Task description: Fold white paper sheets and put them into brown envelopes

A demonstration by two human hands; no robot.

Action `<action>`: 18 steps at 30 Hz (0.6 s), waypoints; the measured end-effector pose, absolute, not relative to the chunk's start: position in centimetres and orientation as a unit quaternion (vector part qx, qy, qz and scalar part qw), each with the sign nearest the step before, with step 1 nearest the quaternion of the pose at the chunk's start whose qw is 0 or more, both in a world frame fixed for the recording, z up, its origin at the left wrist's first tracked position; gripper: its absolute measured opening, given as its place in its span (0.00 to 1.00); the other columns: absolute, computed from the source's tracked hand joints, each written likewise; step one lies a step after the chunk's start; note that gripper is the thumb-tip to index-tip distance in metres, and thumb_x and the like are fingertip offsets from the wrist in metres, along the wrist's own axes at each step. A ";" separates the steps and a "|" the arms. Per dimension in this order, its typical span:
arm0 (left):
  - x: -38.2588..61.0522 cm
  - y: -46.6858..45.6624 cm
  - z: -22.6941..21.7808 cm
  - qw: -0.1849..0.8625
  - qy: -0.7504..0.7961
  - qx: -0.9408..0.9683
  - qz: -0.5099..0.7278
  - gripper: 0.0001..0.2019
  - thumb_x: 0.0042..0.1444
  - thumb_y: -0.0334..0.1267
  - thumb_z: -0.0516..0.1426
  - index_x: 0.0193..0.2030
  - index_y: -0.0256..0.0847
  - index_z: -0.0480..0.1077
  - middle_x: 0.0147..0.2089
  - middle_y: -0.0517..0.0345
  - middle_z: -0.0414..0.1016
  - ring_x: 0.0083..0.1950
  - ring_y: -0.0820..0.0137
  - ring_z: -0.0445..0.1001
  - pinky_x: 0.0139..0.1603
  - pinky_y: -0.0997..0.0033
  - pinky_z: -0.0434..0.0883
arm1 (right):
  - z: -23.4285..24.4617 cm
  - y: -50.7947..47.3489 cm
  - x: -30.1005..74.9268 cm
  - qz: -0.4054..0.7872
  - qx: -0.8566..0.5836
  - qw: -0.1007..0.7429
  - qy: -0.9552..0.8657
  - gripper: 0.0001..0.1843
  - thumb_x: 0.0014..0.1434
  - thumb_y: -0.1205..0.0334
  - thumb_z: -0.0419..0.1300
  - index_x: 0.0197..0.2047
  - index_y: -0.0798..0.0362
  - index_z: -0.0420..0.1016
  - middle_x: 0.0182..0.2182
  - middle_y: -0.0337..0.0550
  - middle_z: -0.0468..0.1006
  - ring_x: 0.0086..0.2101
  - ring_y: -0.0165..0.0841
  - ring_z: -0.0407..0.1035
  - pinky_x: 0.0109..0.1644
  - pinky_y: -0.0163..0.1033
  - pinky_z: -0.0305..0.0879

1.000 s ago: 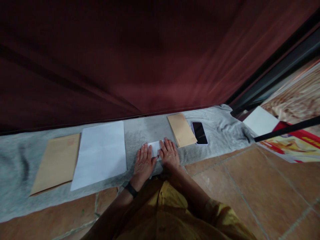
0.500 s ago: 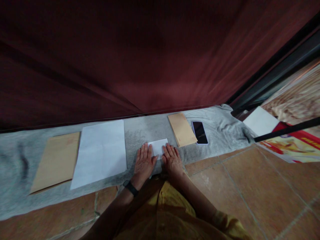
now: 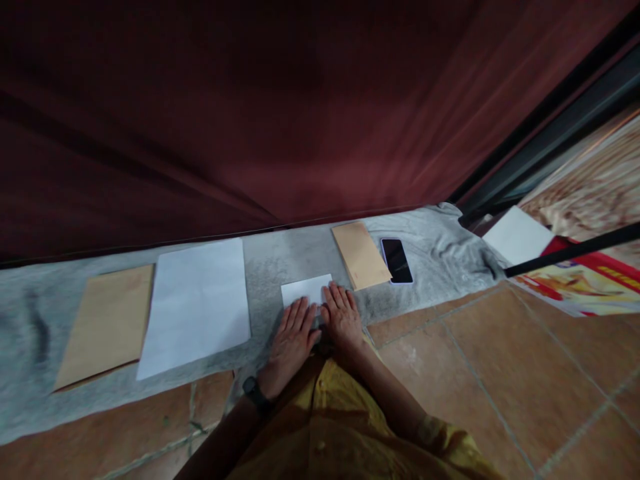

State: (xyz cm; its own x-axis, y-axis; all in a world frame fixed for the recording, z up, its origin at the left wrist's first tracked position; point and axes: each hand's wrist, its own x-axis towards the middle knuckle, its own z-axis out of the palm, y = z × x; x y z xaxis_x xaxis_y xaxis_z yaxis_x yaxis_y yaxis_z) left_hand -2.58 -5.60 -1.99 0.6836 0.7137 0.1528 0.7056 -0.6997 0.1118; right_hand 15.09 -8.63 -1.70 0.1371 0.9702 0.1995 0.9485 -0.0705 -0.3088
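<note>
Small white paper [image 3: 305,288] is laid on the plush grey cloth [image 3: 266,277], right of the large white sheet [image 3: 197,307]; its near edge is covered by the left hand [image 3: 291,340] and its right end by the right hand [image 3: 344,323], both hands being spread flat, palm down, with nothing gripped. Pressure is best applied lightly and evenly, outward from the middle, since creases could be left by the yielding pile; beside the crisp, smooth sheet, a matte brown envelope [image 3: 107,323] is set to its left, a smaller brown envelope [image 3: 363,257] and a glossy, round-cornered phone [image 3: 397,260] well to its right.
</note>
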 end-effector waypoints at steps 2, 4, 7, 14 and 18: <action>-2.7 -6.1 -2.1 0.017 0.361 0.929 0.082 0.29 0.69 0.44 0.52 0.74 0.36 0.60 0.77 0.41 0.58 0.78 0.54 0.57 0.76 0.49 0.58 | -1.7 -8.6 15.2 0.032 -0.730 0.185 -0.657 0.28 0.75 0.57 0.51 0.74 0.54 0.62 0.72 0.51 0.63 0.70 0.45 0.57 0.74 0.53 0.50; -2.9 -6.2 -2.2 0.011 0.345 0.935 0.074 0.30 0.68 0.44 0.53 0.74 0.36 0.61 0.77 0.41 0.58 0.77 0.54 0.58 0.75 0.50 0.60 | -1.6 -8.5 15.3 0.038 -0.730 0.182 -0.658 0.28 0.75 0.56 0.51 0.74 0.54 0.61 0.72 0.51 0.63 0.70 0.44 0.56 0.74 0.53 0.50; -3.0 -6.2 -2.4 0.014 0.343 0.937 0.070 0.31 0.67 0.45 0.54 0.74 0.35 0.60 0.77 0.41 0.58 0.78 0.53 0.57 0.76 0.50 0.59 | -1.3 -8.4 15.3 0.047 -0.733 0.178 -0.655 0.28 0.75 0.57 0.51 0.74 0.54 0.62 0.72 0.51 0.63 0.71 0.43 0.56 0.74 0.53 0.50; -3.3 -6.1 -2.9 0.029 0.330 0.940 0.080 0.34 0.66 0.41 0.51 0.76 0.31 0.54 0.78 0.39 0.53 0.80 0.55 0.51 0.78 0.51 0.54 | -0.8 -11.1 15.0 0.089 -0.641 0.200 -0.736 0.27 0.74 0.60 0.50 0.73 0.58 0.63 0.71 0.51 0.64 0.71 0.40 0.56 0.76 0.52 0.51; -3.8 -6.2 -3.0 0.016 0.324 0.942 0.085 0.34 0.69 0.47 0.52 0.76 0.30 0.54 0.78 0.37 0.53 0.79 0.53 0.52 0.76 0.49 0.58 | -1.0 -12.8 15.6 0.089 -0.628 0.199 -0.747 0.29 0.74 0.61 0.51 0.74 0.58 0.59 0.72 0.51 0.62 0.71 0.41 0.54 0.76 0.54 0.51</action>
State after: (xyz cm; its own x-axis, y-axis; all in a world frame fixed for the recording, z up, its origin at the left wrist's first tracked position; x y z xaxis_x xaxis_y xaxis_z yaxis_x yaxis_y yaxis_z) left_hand -3.75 -6.16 -2.98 0.7763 0.6124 0.1496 0.6071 -0.7902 0.0843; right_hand 15.57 -12.80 -1.03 -0.1318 0.9738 0.1855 0.9031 0.1951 -0.3826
